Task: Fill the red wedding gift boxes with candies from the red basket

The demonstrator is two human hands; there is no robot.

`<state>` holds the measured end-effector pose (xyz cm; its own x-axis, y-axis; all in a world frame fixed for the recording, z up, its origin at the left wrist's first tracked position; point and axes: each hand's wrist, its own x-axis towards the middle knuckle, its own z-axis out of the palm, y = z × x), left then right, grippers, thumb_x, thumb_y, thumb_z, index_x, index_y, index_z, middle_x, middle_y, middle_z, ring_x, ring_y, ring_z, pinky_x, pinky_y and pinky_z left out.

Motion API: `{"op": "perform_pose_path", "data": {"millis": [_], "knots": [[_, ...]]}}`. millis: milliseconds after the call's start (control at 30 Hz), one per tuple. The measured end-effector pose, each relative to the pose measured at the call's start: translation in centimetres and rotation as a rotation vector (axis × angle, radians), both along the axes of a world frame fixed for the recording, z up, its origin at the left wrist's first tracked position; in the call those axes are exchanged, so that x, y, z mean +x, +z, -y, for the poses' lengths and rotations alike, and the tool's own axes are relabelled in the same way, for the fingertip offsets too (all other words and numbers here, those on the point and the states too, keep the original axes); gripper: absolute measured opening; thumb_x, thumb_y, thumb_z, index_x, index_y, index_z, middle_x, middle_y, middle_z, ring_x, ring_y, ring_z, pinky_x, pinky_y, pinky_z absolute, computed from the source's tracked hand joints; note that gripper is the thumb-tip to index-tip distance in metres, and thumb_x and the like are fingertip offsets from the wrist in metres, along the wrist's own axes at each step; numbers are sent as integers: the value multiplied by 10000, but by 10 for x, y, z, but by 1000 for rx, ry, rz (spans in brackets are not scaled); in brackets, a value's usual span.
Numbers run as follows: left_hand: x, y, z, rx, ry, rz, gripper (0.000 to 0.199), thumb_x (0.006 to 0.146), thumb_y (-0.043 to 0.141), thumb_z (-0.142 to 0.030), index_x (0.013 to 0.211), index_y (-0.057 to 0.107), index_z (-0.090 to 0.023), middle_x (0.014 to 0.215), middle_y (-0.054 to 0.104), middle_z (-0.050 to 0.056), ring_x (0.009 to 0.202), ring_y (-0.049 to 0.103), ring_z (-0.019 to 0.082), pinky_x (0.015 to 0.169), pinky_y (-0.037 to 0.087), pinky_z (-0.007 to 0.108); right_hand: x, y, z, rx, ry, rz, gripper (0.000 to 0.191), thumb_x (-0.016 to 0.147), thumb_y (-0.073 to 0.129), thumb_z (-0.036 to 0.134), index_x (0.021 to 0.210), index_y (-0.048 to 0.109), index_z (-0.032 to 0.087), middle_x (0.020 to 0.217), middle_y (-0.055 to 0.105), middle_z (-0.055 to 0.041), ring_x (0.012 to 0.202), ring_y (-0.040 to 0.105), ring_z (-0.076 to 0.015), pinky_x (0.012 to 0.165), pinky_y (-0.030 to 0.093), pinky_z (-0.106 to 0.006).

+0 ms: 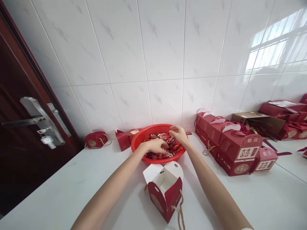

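A red plastic basket (137, 140) stands against the tiled wall, holding many wrapped candies (174, 148) in red wrappers. My left hand (157, 146) lies low over the candies, its fingers bent and somewhat apart; no candy shows clearly in it. Over the basket's right side, my right hand (179, 135) has its fingers spread, with nothing visible between them. Between my forearms and in front of the basket sits a dark red gift box (165, 195) with its white-lined flaps up. Its inside looks white, and twine handles hang at its right side.
Closed red gift boxes (236, 150) stand stacked on the right, with an open cardboard carton (266, 126) behind them. A small red box (96, 140) and a red box piece (122, 140) sit left of the basket. A door with a metal handle (22, 121) borders the white table (72, 188).
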<state>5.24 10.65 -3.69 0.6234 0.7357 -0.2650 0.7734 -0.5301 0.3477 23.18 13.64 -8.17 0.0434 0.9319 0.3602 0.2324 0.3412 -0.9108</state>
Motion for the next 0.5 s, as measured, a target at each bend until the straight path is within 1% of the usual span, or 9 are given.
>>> {"op": "perform_pose_path", "data": {"millis": [100,167,200,267,333,400,500], "knots": [[8,-10,-24,5,-28,-71,694,661,786,-466,1307,638,-259,1435,601,75,1270,585,337,1021,477,379,0,-15,-14,-69,-49,-21,211,694,631,268,887,642,185,931,698,-68,799,661,-199,698,535,-322],[6,-15,-42,55,-23,-36,791,610,829,-445,1347,604,-267,1493,546,71,1331,536,340,1081,443,385,3,-22,-17,-91,-60,-33,232,693,635,289,904,638,192,945,691,-64,798,661,-195,672,529,-305],[3,-17,-52,100,6,-7,820,616,830,-432,1377,576,-261,1513,522,75,1356,513,333,1103,426,378,4,-25,-18,-96,-64,-40,244,696,634,303,916,637,197,962,688,-62,801,662,-193,663,527,-299],[-4,-23,-70,192,98,41,826,697,778,-406,1453,493,-230,1548,475,97,1393,475,315,1123,411,370,4,-28,-18,-106,-63,-54,262,699,629,325,929,634,201,976,682,-61,794,662,-192,647,523,-294],[-9,-30,-83,245,183,49,809,768,711,-359,1503,416,-192,1578,422,133,1424,437,308,1133,404,381,3,-29,-19,-116,-59,-70,273,695,629,334,936,630,204,972,677,-57,780,662,-187,638,522,-289],[-11,-39,-90,261,210,42,806,779,686,-288,1519,384,-183,1597,385,147,1452,397,305,1157,376,396,2,-29,-19,-128,-56,-86,289,685,639,332,944,621,205,965,668,-51,755,660,-179,628,522,-286],[-7,-50,-92,281,220,42,837,785,654,-202,1553,323,-220,1624,334,133,1493,320,301,1196,318,425,1,-28,-19,-150,-57,-112,324,685,635,319,986,595,206,966,651,-42,695,654,-162,610,526,-286]]}}
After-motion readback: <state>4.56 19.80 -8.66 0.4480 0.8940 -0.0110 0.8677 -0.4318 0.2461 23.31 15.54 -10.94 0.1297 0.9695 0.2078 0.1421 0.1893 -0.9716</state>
